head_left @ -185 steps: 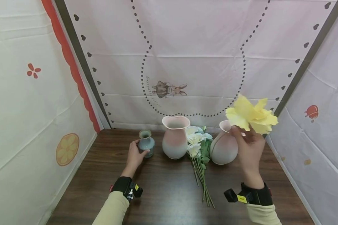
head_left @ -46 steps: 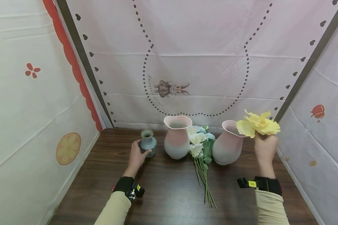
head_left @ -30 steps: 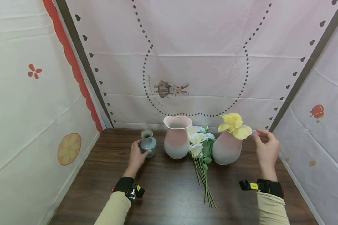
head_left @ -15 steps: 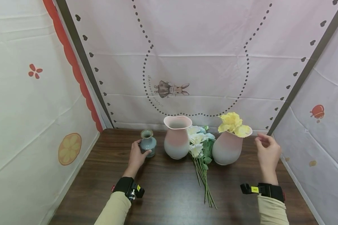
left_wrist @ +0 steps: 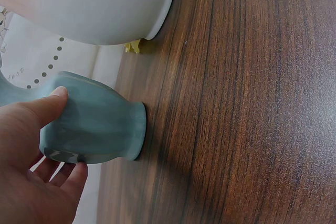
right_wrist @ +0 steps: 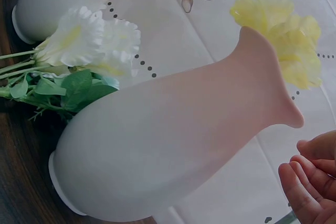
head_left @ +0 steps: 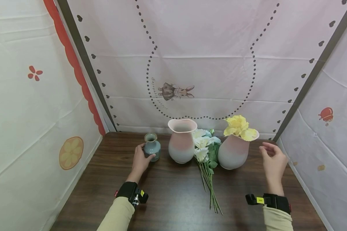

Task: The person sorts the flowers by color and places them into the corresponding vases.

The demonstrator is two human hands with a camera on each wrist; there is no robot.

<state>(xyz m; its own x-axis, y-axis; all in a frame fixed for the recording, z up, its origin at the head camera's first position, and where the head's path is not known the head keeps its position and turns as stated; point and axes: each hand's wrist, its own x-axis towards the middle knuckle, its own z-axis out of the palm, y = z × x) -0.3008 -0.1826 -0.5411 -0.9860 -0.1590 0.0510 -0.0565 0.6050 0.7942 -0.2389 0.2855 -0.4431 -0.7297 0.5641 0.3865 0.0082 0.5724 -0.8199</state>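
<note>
My left hand (head_left: pixel 140 161) holds the small blue-green vase (head_left: pixel 152 150) by its body, thumb on the near side and fingers round the other. In the left wrist view this vase (left_wrist: pixel 97 121) stands upright on the table. My right hand (head_left: pixel 274 162) is raised to the right of a pink-and-grey vase (head_left: pixel 233 154), fingers loosely bent with nothing in them. Yellow flowers (head_left: pixel 237 125) rest in that vase's mouth, their heads over the rim. In the right wrist view the fingertips are just apart from the flared rim of the vase (right_wrist: pixel 168 129).
Another pink-and-grey vase (head_left: pixel 181 142) stands between the blue-green one and a bunch of white and pale blue flowers (head_left: pixel 201 144). The bunch lies on the dark wooden table (head_left: pixel 173 195), its stems toward the front. A printed cloth (head_left: pixel 205 77) hangs behind.
The yellow flowers went from my right hand into the right-hand vase. That hand has let go and since lowered slightly beside it. My left hand keeps its place on the small vase.
</note>
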